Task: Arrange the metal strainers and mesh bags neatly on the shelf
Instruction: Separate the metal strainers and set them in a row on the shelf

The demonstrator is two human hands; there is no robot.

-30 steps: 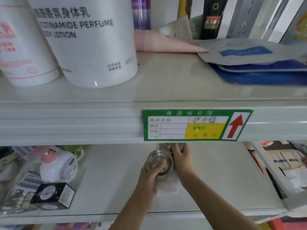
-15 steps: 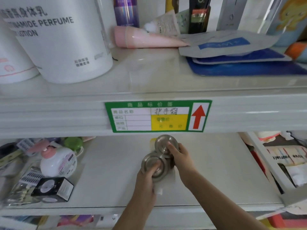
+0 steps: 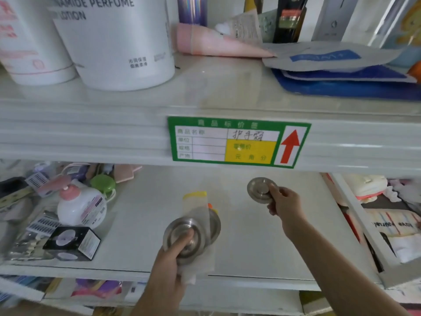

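My left hand (image 3: 169, 258) grips a round metal strainer (image 3: 182, 233) together with a white mesh bag (image 3: 200, 267) at the front of the white lower shelf (image 3: 250, 247). A second metal strainer (image 3: 215, 224) peeks out just behind it, under a translucent mesh bag with a yellow top (image 3: 196, 202). My right hand (image 3: 284, 201) holds another metal strainer (image 3: 259, 189) tilted upright, further back and to the right, apart from the rest.
At the shelf's left lie a white pump bottle (image 3: 79, 206), a black box (image 3: 73, 242), a green lid (image 3: 102, 183) and packets. A divider (image 3: 355, 224) bounds the right side. The upper shelf edge with a green price label (image 3: 237, 142) overhangs.
My right hand has lifted one strainer off the stack and carried it right and back. My left hand has drawn the other strainer and bag toward the shelf front.
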